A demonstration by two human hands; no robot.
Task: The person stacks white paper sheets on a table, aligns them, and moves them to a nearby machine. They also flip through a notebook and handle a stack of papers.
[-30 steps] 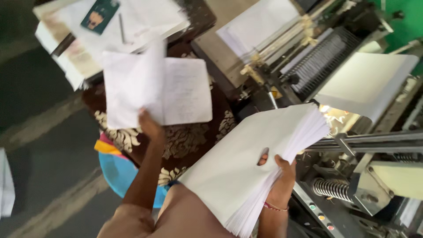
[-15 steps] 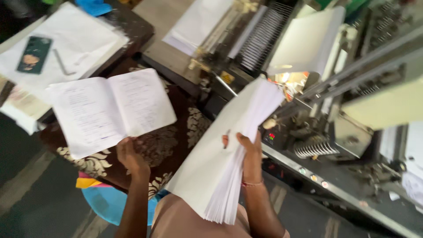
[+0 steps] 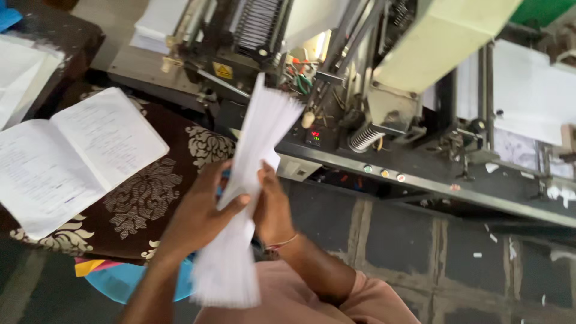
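Note:
A thick stack of white paper sheets [image 3: 252, 174] stands nearly on edge in front of me, its top fanned out toward a machine. My left hand [image 3: 201, 210] grips the stack from the left side, thumb across its face. My right hand [image 3: 271, 207] grips it from the right, with a thin band on the wrist. An open notebook [image 3: 72, 156] with handwritten pages lies to the left on a brown patterned cloth [image 3: 144, 198], apart from both hands.
A large grey and black paper-handling machine [image 3: 384, 90] with rollers, springs and small lights fills the upper right. White paper stacks [image 3: 159, 21] sit on its far side. A blue round stool [image 3: 129, 282] shows below the cloth. Dark tiled floor [image 3: 420, 240] lies at right.
My left hand let go of the open notebook, which now lies on the cloth, and joined my right hand on the paper stack. The stack has turned from flat to nearly on edge.

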